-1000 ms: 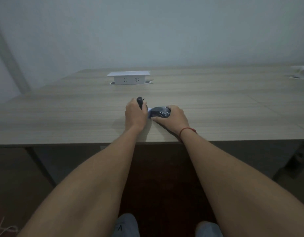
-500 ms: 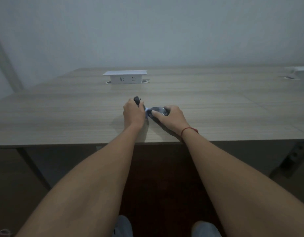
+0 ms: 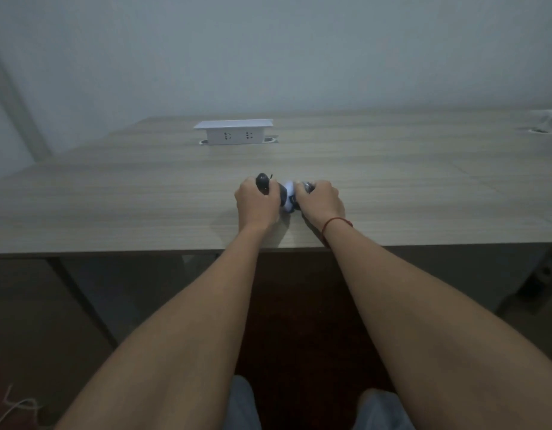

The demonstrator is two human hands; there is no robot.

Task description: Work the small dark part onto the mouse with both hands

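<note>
I'm gripping the dark gadget with my left hand and right hand, fingers clamped on both ends, low over the tabletop. Halves aren't separating yet, so most's left.

dark object mostly hidden by hands, blurred

text: none legible | socket box at table far edge: only unlabelled outlet holes on its front, no lettering | dark-and-white object near front edge: surface too blurred to show any label, brand or number | signs, numbers: none readable
</note>
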